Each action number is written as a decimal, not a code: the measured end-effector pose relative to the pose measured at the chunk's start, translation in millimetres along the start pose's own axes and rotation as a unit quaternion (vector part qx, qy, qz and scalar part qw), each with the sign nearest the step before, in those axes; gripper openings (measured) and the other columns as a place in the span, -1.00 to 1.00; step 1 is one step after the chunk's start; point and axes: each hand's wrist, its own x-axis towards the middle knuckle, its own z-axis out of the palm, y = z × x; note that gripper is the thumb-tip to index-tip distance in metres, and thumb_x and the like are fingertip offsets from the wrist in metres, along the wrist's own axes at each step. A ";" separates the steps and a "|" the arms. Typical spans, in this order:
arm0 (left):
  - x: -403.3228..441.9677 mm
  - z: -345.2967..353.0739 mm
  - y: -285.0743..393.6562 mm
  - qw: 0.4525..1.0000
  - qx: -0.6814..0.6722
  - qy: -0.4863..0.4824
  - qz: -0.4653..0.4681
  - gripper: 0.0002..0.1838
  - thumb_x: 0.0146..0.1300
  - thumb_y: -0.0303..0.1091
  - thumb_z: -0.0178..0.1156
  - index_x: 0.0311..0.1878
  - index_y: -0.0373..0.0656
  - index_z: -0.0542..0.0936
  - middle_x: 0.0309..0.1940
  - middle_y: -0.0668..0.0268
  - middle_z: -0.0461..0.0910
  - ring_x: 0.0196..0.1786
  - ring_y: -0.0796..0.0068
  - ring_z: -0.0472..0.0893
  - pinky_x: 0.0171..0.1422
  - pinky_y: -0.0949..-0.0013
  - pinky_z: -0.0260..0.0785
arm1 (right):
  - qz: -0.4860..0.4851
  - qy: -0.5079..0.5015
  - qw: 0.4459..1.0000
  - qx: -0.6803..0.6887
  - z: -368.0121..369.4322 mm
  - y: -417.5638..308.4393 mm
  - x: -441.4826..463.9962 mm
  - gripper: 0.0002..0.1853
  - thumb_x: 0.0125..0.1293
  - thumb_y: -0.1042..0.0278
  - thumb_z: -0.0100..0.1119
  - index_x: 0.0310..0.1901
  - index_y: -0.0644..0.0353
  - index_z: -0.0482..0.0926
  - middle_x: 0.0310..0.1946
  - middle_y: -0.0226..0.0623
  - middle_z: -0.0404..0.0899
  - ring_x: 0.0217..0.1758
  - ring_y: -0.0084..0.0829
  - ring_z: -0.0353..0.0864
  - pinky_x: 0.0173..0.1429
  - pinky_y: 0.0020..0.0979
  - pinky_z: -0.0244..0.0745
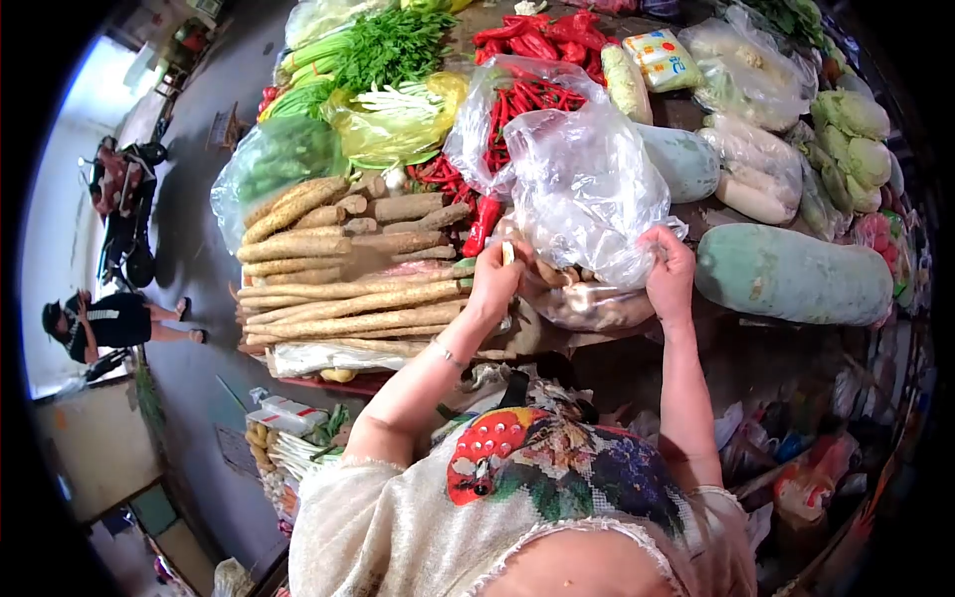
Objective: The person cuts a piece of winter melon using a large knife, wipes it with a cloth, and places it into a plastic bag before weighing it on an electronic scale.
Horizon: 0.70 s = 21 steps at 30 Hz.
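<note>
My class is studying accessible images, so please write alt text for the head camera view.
A person's right hand grips a crumpled clear plastic bag while the left hand holds a small pale item. Around them lie long tan cylindrical roots at left, glossy red peppers beyond, and a large pale-green oblong gourd at right.

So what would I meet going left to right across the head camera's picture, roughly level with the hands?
Motorbike → long pale roots → left hand → clear plastic bag → right hand → big green melon.

Grey floor at left; bright light along far edge; pale panel lower left.
</note>
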 end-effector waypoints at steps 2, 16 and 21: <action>-18.8 5.0 15.1 0.993 -0.053 -0.074 0.072 -0.74 0.11 -0.72 -0.01 -0.21 -0.20 0.56 -0.44 0.39 0.55 -0.55 0.63 0.44 -0.48 0.51 0.28 | -0.024 0.009 0.999 0.037 1.8 -8.7 9.9 -0.93 0.21 0.70 0.11 -0.32 0.33 0.49 -0.47 -0.34 0.52 -0.33 -0.59 0.47 -0.18 -0.51 0.38; -85.0 -33.4 211.1 0.867 -0.063 0.119 0.481 -0.87 0.26 -0.61 0.09 -0.17 -0.17 0.45 -0.20 0.28 0.46 -0.40 0.62 0.42 -0.35 0.57 0.26 | -0.327 -0.066 0.917 0.220 94.5 -184.3 112.1 -0.85 0.07 0.62 0.07 -0.35 0.17 0.57 -0.64 -0.27 0.56 -0.62 -0.40 0.54 -0.52 -0.34 0.43; -33.6 -89.3 154.1 0.914 0.075 0.185 0.354 -0.94 0.32 -0.53 0.14 -0.18 -0.15 0.53 -0.31 0.36 0.54 -0.39 0.68 0.45 -0.40 0.61 0.21 | -0.181 -0.283 0.939 -0.072 179.3 -123.5 112.9 -0.71 0.43 0.24 -0.03 0.06 0.18 0.49 -0.61 -0.13 0.58 -0.54 -0.08 0.63 -0.43 -0.14 0.53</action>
